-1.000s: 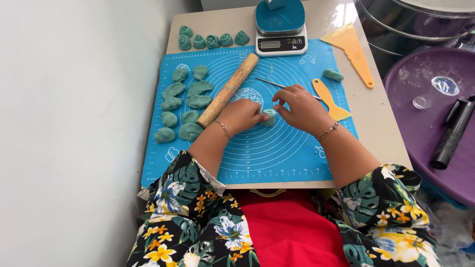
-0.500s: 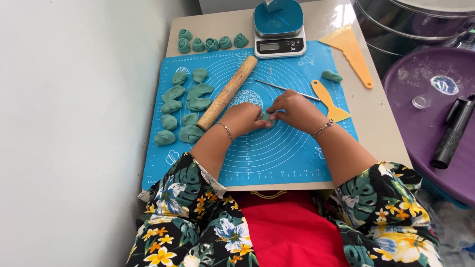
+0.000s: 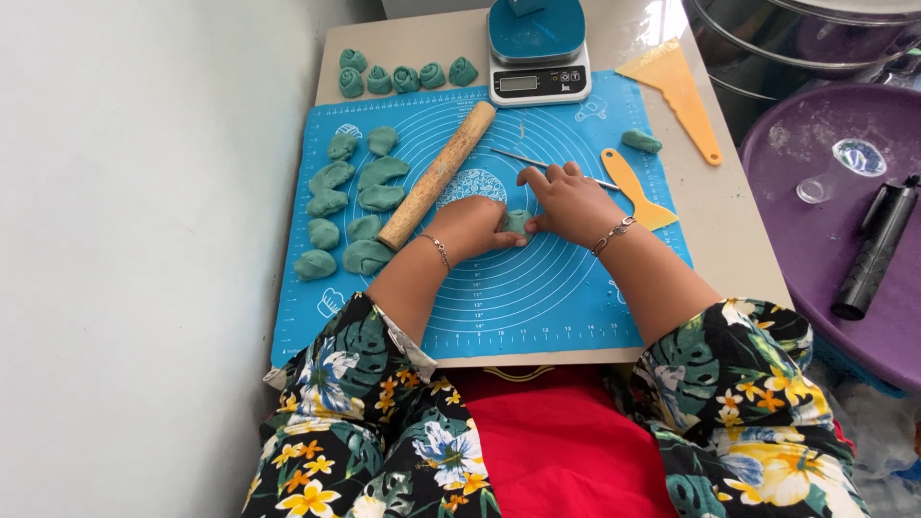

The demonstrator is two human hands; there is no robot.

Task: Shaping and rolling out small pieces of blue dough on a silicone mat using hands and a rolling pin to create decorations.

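Note:
My left hand and my right hand meet at the middle of a blue silicone baking mat. Between their fingertips sits a small teal dough piece, pinched from both sides. A wooden rolling pin lies diagonally just left of my left hand. Several teal dough lumps lie in two columns on the mat's left side. A row of shaped teal dough rolls rests on the table beyond the mat.
A digital kitchen scale stands at the far edge. A thin metal stick, a yellow spatula, a lone dough lump and an orange scraper lie to the right. A purple tray holds a black cylinder.
Both hands have drawn closer together around the dough piece, and my right hand has shifted left toward the mat's centre.

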